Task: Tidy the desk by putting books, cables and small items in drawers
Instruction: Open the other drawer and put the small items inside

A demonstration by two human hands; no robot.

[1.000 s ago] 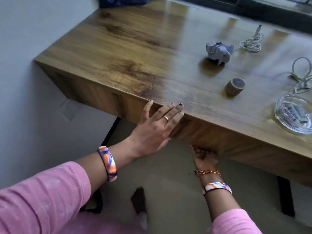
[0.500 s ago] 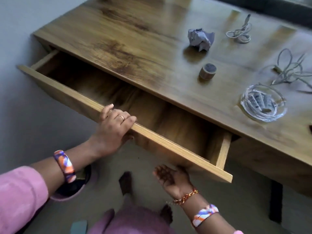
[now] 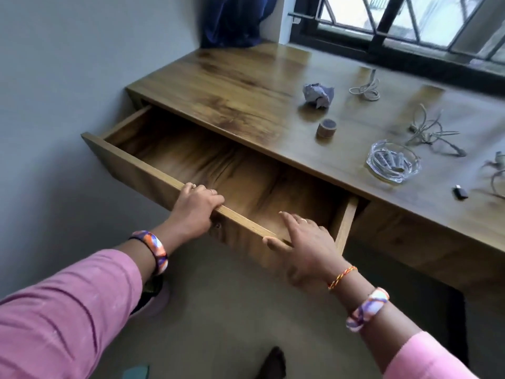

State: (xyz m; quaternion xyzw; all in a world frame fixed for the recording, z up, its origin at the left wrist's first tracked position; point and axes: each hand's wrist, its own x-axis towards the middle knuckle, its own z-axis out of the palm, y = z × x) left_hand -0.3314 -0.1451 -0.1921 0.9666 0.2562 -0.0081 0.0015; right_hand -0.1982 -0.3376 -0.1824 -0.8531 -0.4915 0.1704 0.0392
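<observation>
The wooden desk's drawer [image 3: 128, 162] stands pulled out, and nothing lies inside it. My left hand [image 3: 195, 210] grips the top edge of the drawer front with curled fingers. Further right, my right hand [image 3: 303, 242] rests on the same edge with straight fingers and the thumb on the front. On the desk top [image 3: 232, 86] lie a crumpled paper ball [image 3: 318, 94], a small tape roll [image 3: 326, 128], a coiled white cable [image 3: 364, 90], a tangled grey cable [image 3: 431, 132], a glass dish [image 3: 393, 161] holding small batteries, and a small black adapter [image 3: 460, 192].
A grey wall runs along the left of the desk. Behind the desk are a barred window [image 3: 410, 23] and a blue curtain [image 3: 232, 20]. Another cable [image 3: 496, 173] shows at the right edge. Below the drawer is bare floor, with my foot [image 3: 273, 362] on it.
The drawer went from shut to fully pulled out. My left hand stayed on its front edge. My right hand came up from under the drawer onto the top edge.
</observation>
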